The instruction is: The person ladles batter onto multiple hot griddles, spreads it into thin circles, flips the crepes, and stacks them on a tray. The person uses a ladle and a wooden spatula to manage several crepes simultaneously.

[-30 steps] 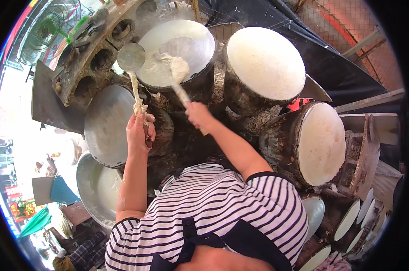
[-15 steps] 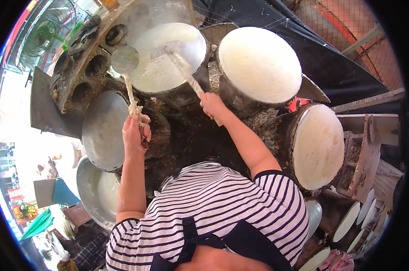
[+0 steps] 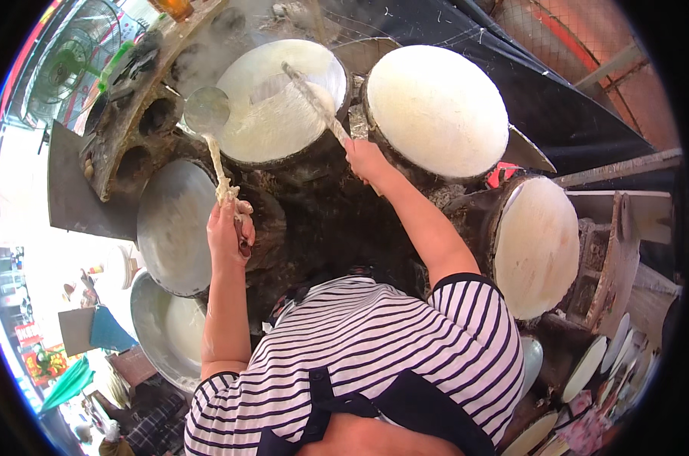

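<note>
My left hand (image 3: 228, 230) is closed round the batter-crusted handle of a ladle (image 3: 207, 112), whose round bowl hangs beside the left edge of a steaming pan (image 3: 253, 140). In my right hand (image 3: 365, 161) is the stick handle of a spreading tool (image 3: 312, 100); its far end reaches over the pale batter in that pan. A bare grey patch shows near the tool's tip. Just right of this pan lies a second round pan (image 3: 438, 110), covered by a white sheet of batter. Further right sits a third round pan (image 3: 536, 247) with a drier, cream-coloured sheet.
A bare grey pan (image 3: 175, 228) stands left of my left forearm. Below it is a large metal basin (image 3: 169, 327) of pale batter. A dark metal plate (image 3: 86, 186) rises at the left. Several round discs (image 3: 585, 368) stand at the lower right. Steam drifts near the far pan.
My right hand has shifted slightly right and away from me. The spreading tool's tip has moved across the batter. My left hand and the ladle have barely moved.
</note>
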